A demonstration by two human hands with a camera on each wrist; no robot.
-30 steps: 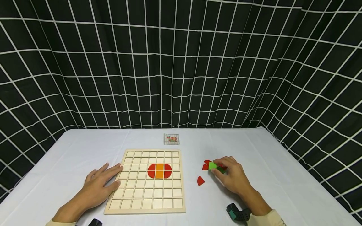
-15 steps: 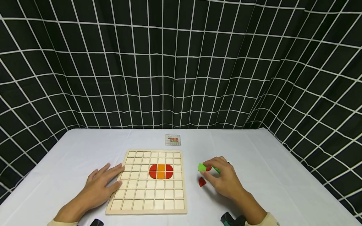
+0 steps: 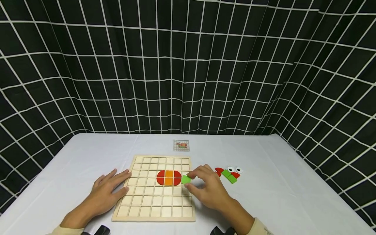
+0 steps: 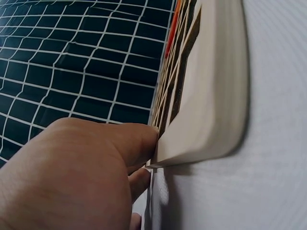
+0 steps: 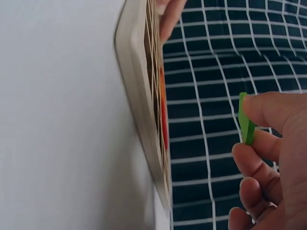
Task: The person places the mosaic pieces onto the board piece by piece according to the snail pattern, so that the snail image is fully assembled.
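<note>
My right hand (image 3: 210, 189) pinches a green square tile (image 3: 185, 179) between thumb and fingertips, above the right edge of the wooden grid board (image 3: 152, 219). In the right wrist view the green tile (image 5: 246, 125) is edge-on and apart from the board (image 5: 136, 86). Red quarter-round tiles (image 3: 177, 178) flank orange square tiles (image 3: 168, 178) in the grid, forming a rounded shape. My left hand (image 3: 104, 194) rests at the board's left edge with its fingers extended. The left wrist view has the thumb (image 4: 139, 141) touching the board's rim (image 4: 211, 115).
Right of the board lie loose green tiles (image 3: 229, 176), red pieces (image 3: 218, 170) and two white eye discs (image 3: 239, 170). A small picture card (image 3: 181, 145) lies behind the board on the white table (image 3: 279, 195). A black curtain with a white grid (image 3: 182, 65) surrounds the table.
My right hand has moved left from the loose pieces to the board's right edge, carrying the green tile. The loose pieces are now uncovered. The left hand stays at the board.
</note>
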